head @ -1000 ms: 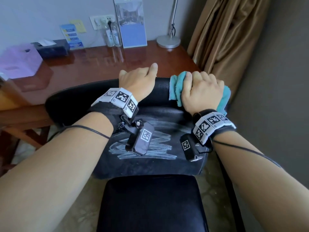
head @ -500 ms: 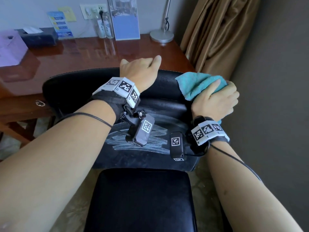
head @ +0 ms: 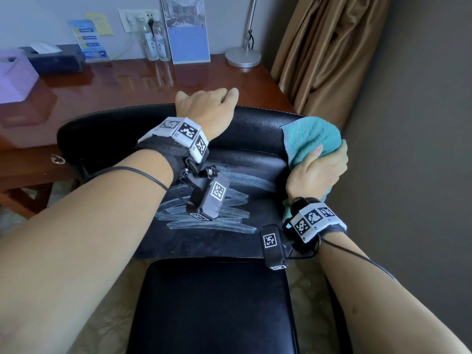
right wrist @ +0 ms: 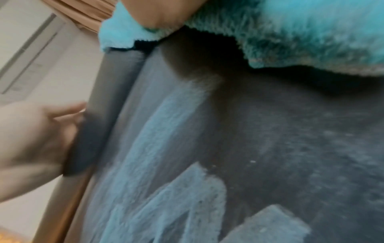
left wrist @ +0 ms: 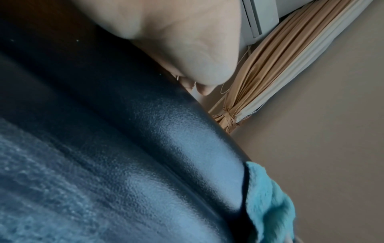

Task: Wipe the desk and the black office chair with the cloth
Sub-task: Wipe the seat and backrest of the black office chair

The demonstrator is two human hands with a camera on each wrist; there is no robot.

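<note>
The black office chair (head: 250, 134) stands pushed against the brown desk (head: 122, 80), its backrest facing me with white chalky streaks (head: 229, 200) across it. My left hand (head: 204, 108) grips the top edge of the backrest near the middle, fingers curled over the far side. My right hand (head: 319, 169) holds the teal cloth (head: 306, 139) bunched against the backrest's upper right corner. The cloth (right wrist: 290, 32) fills the top of the right wrist view above the streaked leather (right wrist: 187, 148). In the left wrist view the cloth (left wrist: 268, 197) shows at the chair's edge (left wrist: 187, 148).
On the desk's far side stand a purple box (head: 12, 77), a black tissue box (head: 56, 60), two water bottles (head: 153, 44), a blue sign holder (head: 187, 34) and a lamp base (head: 242, 57). A tan curtain (head: 327, 52) and grey wall (head: 413, 149) close the right side.
My right hand slid the cloth from the top middle of the backrest rightward and down over its right corner. The left hand kept its grip on the top edge.
</note>
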